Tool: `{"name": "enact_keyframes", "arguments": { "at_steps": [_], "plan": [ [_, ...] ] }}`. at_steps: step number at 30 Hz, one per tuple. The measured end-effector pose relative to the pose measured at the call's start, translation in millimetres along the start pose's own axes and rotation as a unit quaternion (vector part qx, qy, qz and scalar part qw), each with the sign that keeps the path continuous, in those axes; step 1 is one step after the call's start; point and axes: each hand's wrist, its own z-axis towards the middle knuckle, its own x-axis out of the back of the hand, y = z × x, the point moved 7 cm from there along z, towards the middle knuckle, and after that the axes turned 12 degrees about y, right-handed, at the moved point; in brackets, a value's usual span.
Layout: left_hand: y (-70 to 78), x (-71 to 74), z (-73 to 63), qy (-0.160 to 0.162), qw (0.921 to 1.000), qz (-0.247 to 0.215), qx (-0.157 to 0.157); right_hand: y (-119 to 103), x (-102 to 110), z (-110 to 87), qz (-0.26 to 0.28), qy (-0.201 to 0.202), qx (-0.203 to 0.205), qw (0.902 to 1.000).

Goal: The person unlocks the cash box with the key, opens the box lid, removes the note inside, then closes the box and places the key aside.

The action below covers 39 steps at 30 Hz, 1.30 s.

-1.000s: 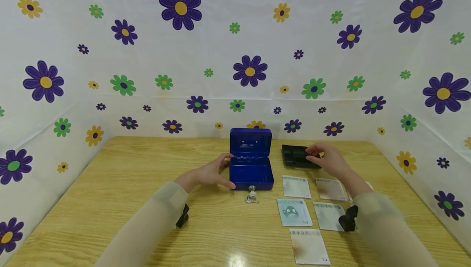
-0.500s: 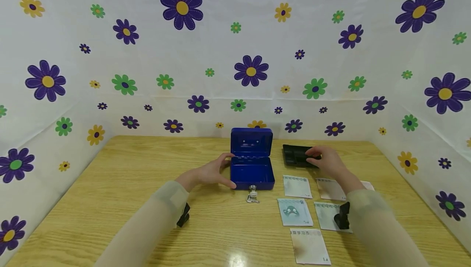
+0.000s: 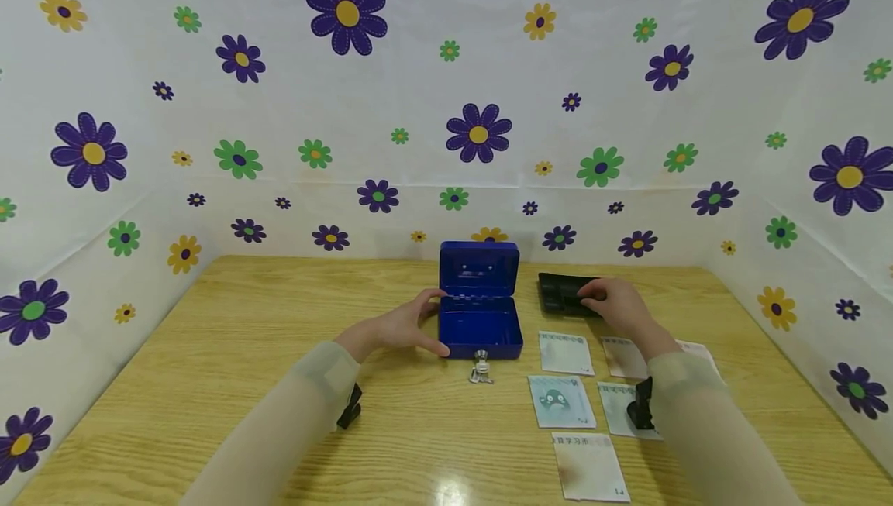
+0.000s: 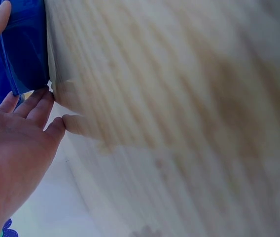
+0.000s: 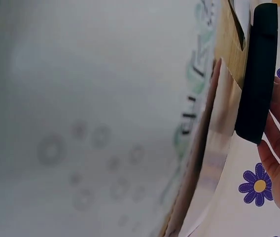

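A blue metal cash box (image 3: 480,323) stands with its lid (image 3: 478,269) raised and its inside bare. My left hand (image 3: 405,325) holds the box's left side, thumb at the front corner and fingers at the back; the left wrist view shows the fingertips against the blue wall (image 4: 24,49). Keys (image 3: 480,370) hang from the front lock. To the right of the box lies a black compartment tray (image 3: 556,293). Thumb and fingers of my right hand (image 3: 617,306) pinch at its right part, covering that end. In the right wrist view the tray (image 5: 259,74) appears edge-on beside the fingers.
Several play banknotes lie in front of the tray, among them a note with a cartoon face (image 3: 561,402), a plain-looking one (image 3: 591,467) and one near the tray (image 3: 566,352). My right sleeve (image 3: 698,405) overlaps others. A flowered cloth (image 3: 391,103) rises behind the wooden table (image 3: 279,304).
My right wrist and forearm have swung slightly to the left while the fingers have settled closer on the tray. The left hand and cash box stay put; the view shifts slightly.
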Motion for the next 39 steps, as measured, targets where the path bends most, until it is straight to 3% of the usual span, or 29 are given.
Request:
{"name": "enact_keyframes", "arguments": {
  "at_steps": [10, 23, 33, 39],
  "plan": [
    [-0.5, -0.1, 0.2, 0.002, 1.0, 0.004, 0.003, -2.2, -2.2, 2.4, -0.036, -0.009, -0.002, 0.9993],
    [-0.4, 0.3, 0.3, 0.001, 1.0, 0.003, -0.006, -8.1, 0.1, 2.3, -0.051, 0.011, 0.03, 0.9982],
    [-1.8, 0.4, 1.9, 0.002, 1.0, -0.002, -0.004, -25.6, 21.7, -1.0, -0.048, 0.033, 0.049, 0.9971],
    [-1.1, -0.5, 1.5, -0.002, 1.0, -0.003, -0.006, -38.9, 31.7, -13.5, -0.036, 0.032, 0.071, 0.9963]
  ]
}}
